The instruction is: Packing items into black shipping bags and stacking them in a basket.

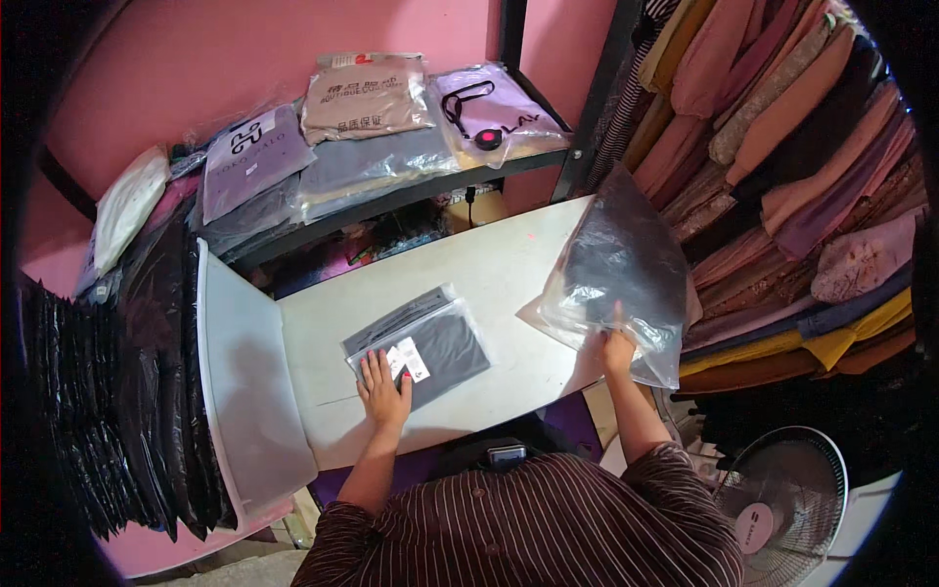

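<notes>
On the white table lies a folded dark grey garment in a clear plastic bag (455,342), its near left part carrying white tags (409,359). My left hand (382,391) rests flat on that package and the tags, fingers spread. At the table's right end, a larger clear plastic bag with dark contents (626,264) reaches past the edge, tilted toward the hanging clothes. My right hand (618,349) has hold of its near side, one finger stretched along the plastic and the other fingers partly hidden.
A pale plastic bin (249,391) stands left of the white table (342,430), beside a row of black packages (127,411). Bagged clothes (367,103) lie on a shelf behind. Garments (782,196) hang along the right, above a fan (792,499).
</notes>
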The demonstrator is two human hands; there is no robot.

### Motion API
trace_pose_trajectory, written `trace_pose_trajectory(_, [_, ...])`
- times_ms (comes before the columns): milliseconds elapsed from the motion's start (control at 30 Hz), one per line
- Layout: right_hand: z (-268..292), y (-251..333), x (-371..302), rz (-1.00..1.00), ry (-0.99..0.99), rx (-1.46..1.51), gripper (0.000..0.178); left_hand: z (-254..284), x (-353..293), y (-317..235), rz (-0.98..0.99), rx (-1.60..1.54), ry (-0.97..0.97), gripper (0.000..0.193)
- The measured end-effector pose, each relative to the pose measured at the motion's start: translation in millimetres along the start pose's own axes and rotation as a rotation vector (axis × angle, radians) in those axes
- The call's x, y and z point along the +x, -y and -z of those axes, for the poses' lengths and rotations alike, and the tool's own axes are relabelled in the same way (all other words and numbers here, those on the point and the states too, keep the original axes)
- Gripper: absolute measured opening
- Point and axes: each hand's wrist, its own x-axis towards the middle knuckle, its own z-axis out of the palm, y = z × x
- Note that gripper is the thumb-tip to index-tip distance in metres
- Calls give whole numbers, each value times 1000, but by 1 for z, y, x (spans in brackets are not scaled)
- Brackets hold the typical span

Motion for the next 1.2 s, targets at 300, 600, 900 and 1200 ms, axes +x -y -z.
trace_pose_trajectory(300, [-22, -58, 105, -163, -124, 293, 75, -22, -15, -45, 100, -31, -12, 75])
trace_pose_trajectory(600, [-5, -79, 151, 31, 47, -401, 31, -56, -31, -153, 290, -80, 44, 78])
trace_pose_trajectory(900, [-13, -97, 169, 117, -195, 0, 24, -73, -21, -200, 402, -160, 95, 83])
trace_pose_trajectory(1200, [53, -55, 86, 517, -26, -178, 17, -68, -29, -193, 409, -214, 156, 90])
